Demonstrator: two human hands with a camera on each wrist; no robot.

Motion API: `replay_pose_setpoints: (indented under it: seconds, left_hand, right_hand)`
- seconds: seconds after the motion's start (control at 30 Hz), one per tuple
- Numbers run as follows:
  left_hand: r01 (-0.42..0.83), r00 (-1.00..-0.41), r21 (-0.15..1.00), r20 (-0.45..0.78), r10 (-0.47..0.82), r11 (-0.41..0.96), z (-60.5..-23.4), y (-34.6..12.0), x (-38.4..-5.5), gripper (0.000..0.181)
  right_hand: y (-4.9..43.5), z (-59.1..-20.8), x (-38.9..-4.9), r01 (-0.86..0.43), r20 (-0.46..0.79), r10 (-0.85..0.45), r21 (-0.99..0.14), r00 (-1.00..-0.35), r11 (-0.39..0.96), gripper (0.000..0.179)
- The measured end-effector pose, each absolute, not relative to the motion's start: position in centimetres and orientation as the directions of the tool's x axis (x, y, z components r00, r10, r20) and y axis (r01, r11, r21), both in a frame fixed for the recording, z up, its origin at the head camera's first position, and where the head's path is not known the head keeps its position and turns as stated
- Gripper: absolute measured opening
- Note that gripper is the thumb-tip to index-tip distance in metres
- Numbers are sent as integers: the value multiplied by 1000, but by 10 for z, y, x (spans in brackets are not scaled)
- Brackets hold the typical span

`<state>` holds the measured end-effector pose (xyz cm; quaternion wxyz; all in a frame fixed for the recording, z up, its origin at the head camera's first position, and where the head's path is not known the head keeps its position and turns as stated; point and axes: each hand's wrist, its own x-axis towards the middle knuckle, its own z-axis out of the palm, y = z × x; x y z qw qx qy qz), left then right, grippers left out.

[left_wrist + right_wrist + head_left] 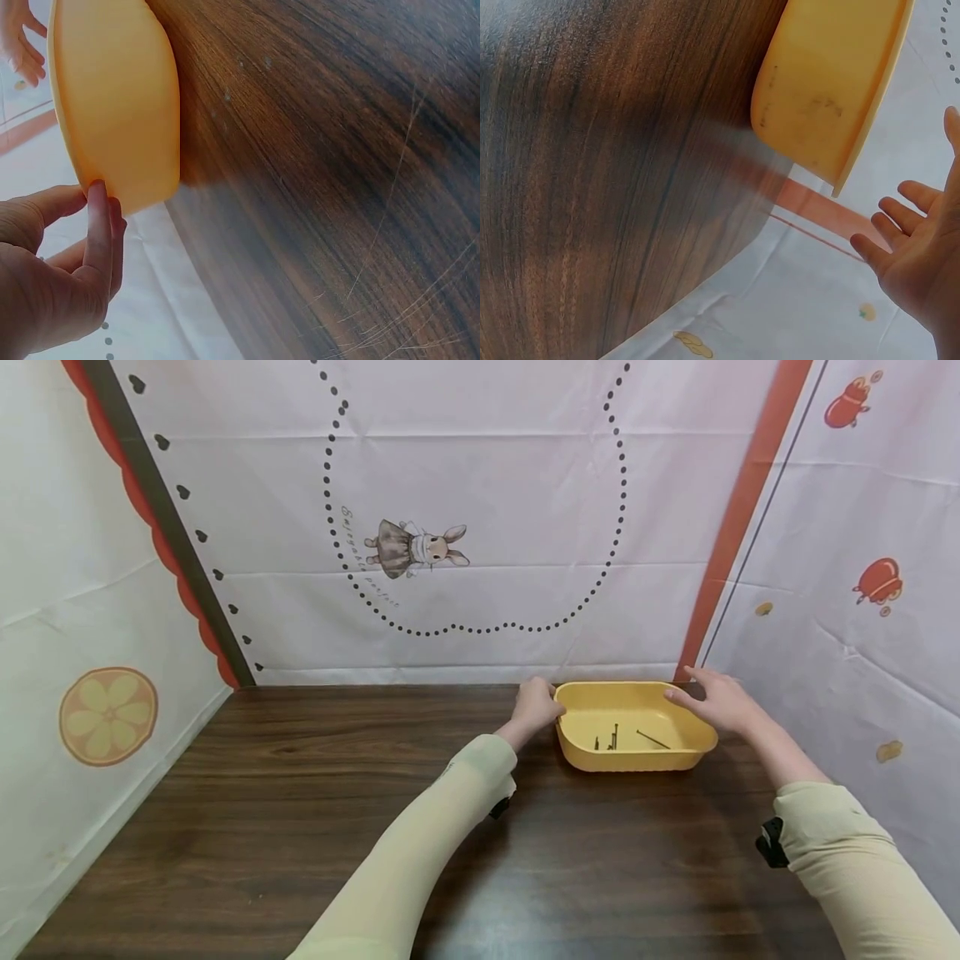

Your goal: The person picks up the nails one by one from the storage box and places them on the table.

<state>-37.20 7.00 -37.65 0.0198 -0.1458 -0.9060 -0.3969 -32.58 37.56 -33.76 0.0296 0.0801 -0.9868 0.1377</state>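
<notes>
A yellow oblong plastic basin (637,762) stands at the back of the table. In it lie several dark, thin pieces like screws or nails (652,740); their exact kind is too small to tell. My left hand (534,703) is at the basin's left end. The left wrist view shows its thumb and fingers pinching the rim of the basin (124,112). Beside the right end is my right hand (718,700), fingers spread and holding nothing. In the right wrist view, a gap separates that hand (922,240) from the basin wall (802,97).
The dark wood-grain table (337,777) runs back to a printed white cloth (487,527) hanging behind it. More cloth hangs on the left (67,568) and close beside the right arm (885,677).
</notes>
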Motion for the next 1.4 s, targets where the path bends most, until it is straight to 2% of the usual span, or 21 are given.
replay_pose_setpoints:
  seconds: [0.2,0.53,0.9,1.17,1.4]
  left_hand:
    - [304,-951,703,184,248,643,-375,68,-371,10]
    - [255,-963,757,141,230,602,-375,65,-368,9]
    - [248,-962,663,79,263,707,-368,54,-376,8]
    - [227,-967,683,70,247,695,-369,40,-377,9]
    - [219,-968,713,73,240,666,-370,19,-377,9]
  right_hand:
    - [374,-335,-323,-169,90,-150,-267,-985,949,87]
    - [367,-332,-317,-203,129,-173,-274,-976,940,84]
    - [359,-334,-316,-202,146,-167,-274,-975,940,82]
    - [351,-327,-315,-188,121,-160,-278,-980,942,88]
    - [347,-324,-317,-223,134,-194,-256,-972,941,84]
